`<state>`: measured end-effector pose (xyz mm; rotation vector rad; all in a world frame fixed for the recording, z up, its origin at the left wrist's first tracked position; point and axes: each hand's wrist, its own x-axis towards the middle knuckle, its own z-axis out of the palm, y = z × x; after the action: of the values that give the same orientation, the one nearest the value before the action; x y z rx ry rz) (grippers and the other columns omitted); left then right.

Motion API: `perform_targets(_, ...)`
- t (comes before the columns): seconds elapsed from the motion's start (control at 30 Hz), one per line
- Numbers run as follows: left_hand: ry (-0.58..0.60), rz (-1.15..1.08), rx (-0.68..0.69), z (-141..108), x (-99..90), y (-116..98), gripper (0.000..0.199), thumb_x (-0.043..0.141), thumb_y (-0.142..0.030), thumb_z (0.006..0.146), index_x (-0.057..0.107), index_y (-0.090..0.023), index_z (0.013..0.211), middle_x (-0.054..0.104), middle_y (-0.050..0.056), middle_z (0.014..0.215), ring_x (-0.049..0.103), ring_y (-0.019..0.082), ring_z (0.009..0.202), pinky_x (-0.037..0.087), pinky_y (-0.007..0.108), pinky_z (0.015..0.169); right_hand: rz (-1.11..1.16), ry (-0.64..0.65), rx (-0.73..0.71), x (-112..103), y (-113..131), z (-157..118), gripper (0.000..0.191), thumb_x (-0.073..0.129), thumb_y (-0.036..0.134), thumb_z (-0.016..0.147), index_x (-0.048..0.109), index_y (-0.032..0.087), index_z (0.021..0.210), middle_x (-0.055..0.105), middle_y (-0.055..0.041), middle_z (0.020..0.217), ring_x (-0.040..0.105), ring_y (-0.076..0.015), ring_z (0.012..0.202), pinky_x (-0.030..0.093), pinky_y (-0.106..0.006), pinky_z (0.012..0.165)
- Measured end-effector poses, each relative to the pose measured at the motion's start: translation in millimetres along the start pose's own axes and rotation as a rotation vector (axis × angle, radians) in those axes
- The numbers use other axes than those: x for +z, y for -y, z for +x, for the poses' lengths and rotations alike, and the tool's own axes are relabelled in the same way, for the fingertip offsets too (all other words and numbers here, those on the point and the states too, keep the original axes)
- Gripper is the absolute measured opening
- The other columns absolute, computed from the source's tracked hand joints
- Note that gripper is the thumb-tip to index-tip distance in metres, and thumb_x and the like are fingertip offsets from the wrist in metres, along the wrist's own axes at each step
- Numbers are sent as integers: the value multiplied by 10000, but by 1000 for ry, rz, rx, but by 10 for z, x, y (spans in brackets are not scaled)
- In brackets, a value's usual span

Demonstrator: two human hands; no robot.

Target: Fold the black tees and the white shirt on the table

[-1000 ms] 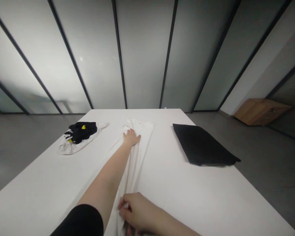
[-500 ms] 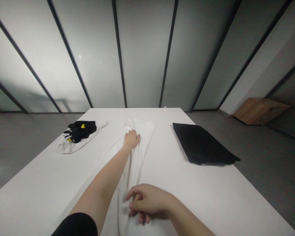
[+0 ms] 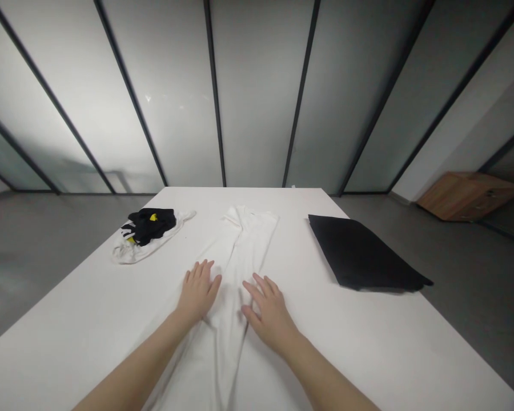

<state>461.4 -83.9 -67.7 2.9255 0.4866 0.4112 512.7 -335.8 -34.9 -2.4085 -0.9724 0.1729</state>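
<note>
A long white garment (image 3: 235,268), folded narrow, lies lengthwise down the middle of the table, with a collar-like end at the far side. My left hand (image 3: 198,291) rests flat, fingers spread, against the garment's left side. My right hand (image 3: 268,315) lies open on the table, its fingertips at the garment's right edge. Neither hand grips the cloth. The near end of the garment runs out of view at the bottom of the picture.
A black garment bundle (image 3: 148,225) with a yellow mark sits on crumpled white cloth (image 3: 128,254) at far left. A flat black folded item (image 3: 364,254) lies at right on the white table (image 3: 68,322). Grey floor surrounds the table; a low wooden cabinet (image 3: 469,197) stands far right.
My left hand has come back from the garment's far end toward its middle. My right hand has let go of the near part and moved forward to the garment's right edge.
</note>
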Motion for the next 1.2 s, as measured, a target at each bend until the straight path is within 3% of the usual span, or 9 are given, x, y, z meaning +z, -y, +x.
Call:
perform_targets(0.1, 67, 41, 68, -408, -18, 5, 660, 412, -554, 1038, 507, -181, 1575, 485, 166, 1637, 384, 376, 1556, 337, 611, 1242, -95, 110, 53, 60, -21, 49, 613, 545, 472, 1027, 468, 326, 1617, 275, -48, 1762, 161, -416, 1619, 172, -598, 1275)
perform_targets(0.23, 126, 50, 122, -592, -69, -35, 768, 482, -659, 975, 486, -221, 1606, 401, 154, 1688, 344, 391, 1574, 294, 617, 1265, -170, 127, 117, 64, -80, 188, 653, 533, 489, 1024, 422, 320, 1644, 202, -44, 1782, 145, -413, 1625, 104, -595, 1275)
perform_targets(0.33, 149, 42, 122, -579, -100, -46, 777, 483, -665, 971, 466, -240, 1621, 385, 141, 1696, 339, 388, 1576, 282, 612, 1273, -173, 76, 126, -15, -149, 344, 541, 517, 440, 1032, 552, 303, 1554, 380, -69, 1715, 310, -382, 1561, 181, -559, 1250)
perform_targets(0.43, 160, 37, 129, -563, -107, -38, 784, 482, -659, 976, 442, -237, 1635, 364, 144, 1704, 316, 393, 1585, 270, 627, 1272, -122, -59, 121, -147, -234, 547, 391, 448, 378, 1063, 741, 225, 1272, 669, -117, 1402, 564, -296, 1294, 360, -435, 1141)
perform_targets(0.53, 173, 40, 148, -576, -112, -8, 804, 496, -669, 970, 427, -235, 1643, 333, 150, 1713, 282, 393, 1597, 257, 637, 1273, -93, -151, 43, -254, -319, 748, 369, 438, 336, 1064, 750, 191, 1197, 707, -126, 1273, 588, -260, 1213, 398, -379, 1105)
perform_targets(0.6, 190, 47, 164, -595, -121, 23, 828, 499, -684, 965, 423, -220, 1646, 312, 159, 1718, 267, 393, 1602, 251, 642, 1274, -117, -128, -36, -268, -363, 843, 384, 469, 335, 1053, 712, 187, 1311, 650, -129, 1420, 517, -267, 1360, 337, -393, 1183)
perform_targets(0.7, 190, 45, 201, -631, -135, 77, 828, 494, -673, 975, 408, -205, 1653, 308, 156, 1720, 270, 377, 1605, 250, 622, 1284, -173, 37, -110, -193, -406, 923, 531, 490, 407, 1051, 566, 197, 1533, 437, -116, 1674, 311, -305, 1569, 199, -447, 1275)
perform_targets(0.83, 144, 41, 239, -664, -123, 130, 755, 475, -607, 1009, 402, -224, 1655, 351, 126, 1712, 314, 333, 1595, 257, 560, 1299, -215, 206, -64, -59, -467, 1071, 698, 433, 504, 1067, 347, 176, 1676, 208, -127, 1773, 147, -357, 1634, 129, -496, 1294)
perform_targets(1.2, 22, 60, 312, -703, 41, 224, 752, 456, -596, 1048, 357, -182, 1668, 378, 157, 1699, 360, 348, 1572, 304, 580, 1272, -331, 130, 250, -184, -814, 2025, 706, 369, 588, 1066, 284, 283, 1697, 156, -108, 1790, 147, -369, 1631, 125, -523, 1280)
